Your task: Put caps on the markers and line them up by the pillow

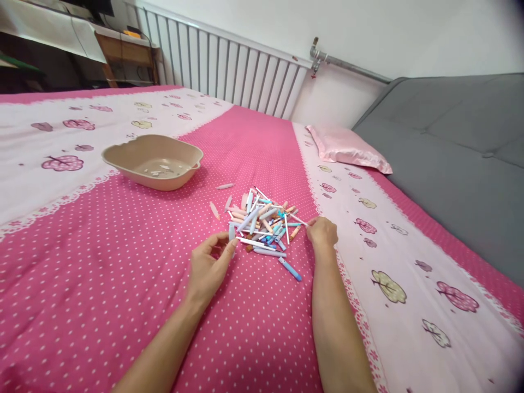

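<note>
A loose heap of pen parts (257, 218) lies on the pink bedspread, with pale and coloured tubes, caps and thin white sticks mixed together. At the heap's near left side, my left hand (210, 262) is closed with thumb and fingers around a pale translucent pen cap (232, 232). A white stick (250, 242) lies close to that thumb's tip. On the right side, my right hand (322, 231) pinches the end of a thin white stick (299, 219) that points into the heap. Just below the heap lies a blue tube (290, 269), apart from both hands.
A beige plastic basin (164, 177) with a few small pale pieces inside stands left of the heap. Several pale pink tubes (215, 210) lie between them. A pink pillow (347, 148) rests near the grey padded headboard (450, 131). A white radiator (229, 60) lines the wall.
</note>
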`<state>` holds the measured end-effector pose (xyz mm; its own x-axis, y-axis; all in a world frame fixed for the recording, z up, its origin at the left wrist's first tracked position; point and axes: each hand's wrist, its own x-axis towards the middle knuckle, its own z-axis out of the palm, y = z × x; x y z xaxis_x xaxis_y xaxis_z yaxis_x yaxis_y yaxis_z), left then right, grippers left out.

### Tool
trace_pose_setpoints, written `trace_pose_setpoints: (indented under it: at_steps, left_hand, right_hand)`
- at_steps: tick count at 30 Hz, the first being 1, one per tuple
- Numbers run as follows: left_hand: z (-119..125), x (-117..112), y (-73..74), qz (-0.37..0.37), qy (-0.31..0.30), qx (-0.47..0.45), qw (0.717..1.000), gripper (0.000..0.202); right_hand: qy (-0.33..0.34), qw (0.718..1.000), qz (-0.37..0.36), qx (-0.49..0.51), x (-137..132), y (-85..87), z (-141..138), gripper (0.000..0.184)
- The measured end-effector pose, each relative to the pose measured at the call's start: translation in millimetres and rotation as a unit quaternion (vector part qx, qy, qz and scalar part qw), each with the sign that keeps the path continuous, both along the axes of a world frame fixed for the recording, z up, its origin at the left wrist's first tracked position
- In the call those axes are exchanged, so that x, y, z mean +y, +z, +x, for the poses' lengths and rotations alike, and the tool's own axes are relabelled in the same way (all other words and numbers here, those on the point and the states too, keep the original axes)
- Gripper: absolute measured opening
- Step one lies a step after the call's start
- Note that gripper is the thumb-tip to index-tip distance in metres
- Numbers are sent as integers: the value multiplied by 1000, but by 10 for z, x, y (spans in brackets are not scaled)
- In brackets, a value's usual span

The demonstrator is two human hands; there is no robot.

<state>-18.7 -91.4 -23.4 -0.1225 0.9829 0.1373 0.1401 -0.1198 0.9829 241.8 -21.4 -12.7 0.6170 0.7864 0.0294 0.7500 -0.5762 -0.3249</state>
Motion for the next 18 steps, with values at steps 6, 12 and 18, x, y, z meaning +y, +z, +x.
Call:
trace_pose_setpoints:
  at_steps: [6,12,18]
  left_hand:
    - [3,-11,-3,13,-9,12,1000,30]
    - [5,-36,-34,48,-44,63,996,26]
    - [5,-37,-24,89,-49,110,989,24]
  right_hand:
    - [117,968,176,137,-159,403,-284,18]
    - [297,796,234,472,-431,660,-922,22]
    - [344,785,268,440,-596,662,-1234,59]
